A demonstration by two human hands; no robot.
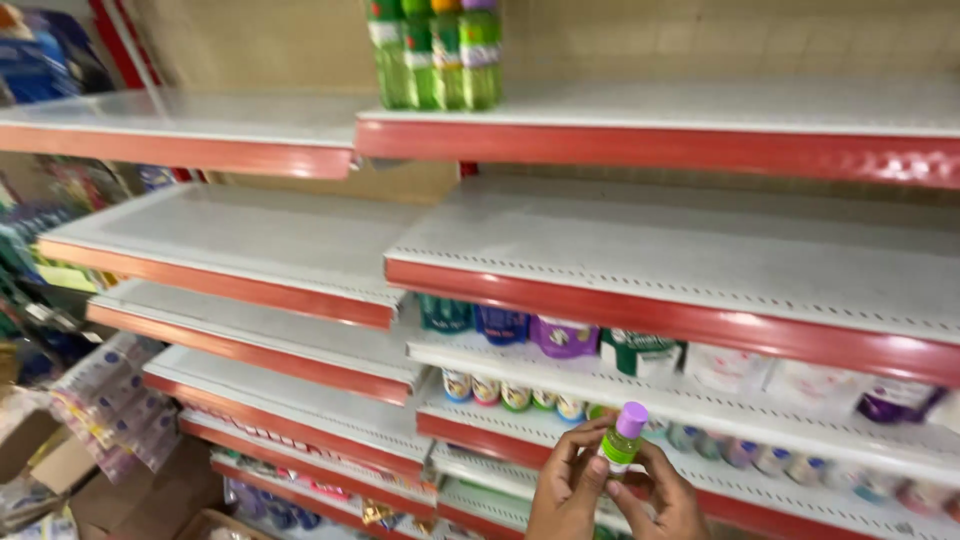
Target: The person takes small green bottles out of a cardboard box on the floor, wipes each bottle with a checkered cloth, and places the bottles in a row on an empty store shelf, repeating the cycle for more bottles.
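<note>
Shelving unit, white decks w/ red front strips (650,145): several tiers, two bays; top and second decks mostly bare. Top deck: cluster of green bottles (435,55), upright, back-centre. Third tier right bay: row of pouches and packs (565,338), teal, blue, purple, green, white. Tier below: row of small round jars (515,395), lids facing out, packed side by side. Left floor area: cardboard boxes (40,470) and stacked wrapped packs (110,405), partly blurred. Left hand (565,485) and right hand (655,490): together at bottom centre, both pinched on one item, fingertips round its body. Item: small green bottle w/ purple cap (625,435), upright, slight tilt right, held just in front of the jar tier, not touching the deck. Handling notes (judgement): bottle is small and prob. light, so a fingertip pinch on the body suffices; keep cap up and label side out. Keep it clear of the jar row, since a nudge could topple neighbours. One hand steadying the base while the other guides the top should give a square, upright hold.
</note>
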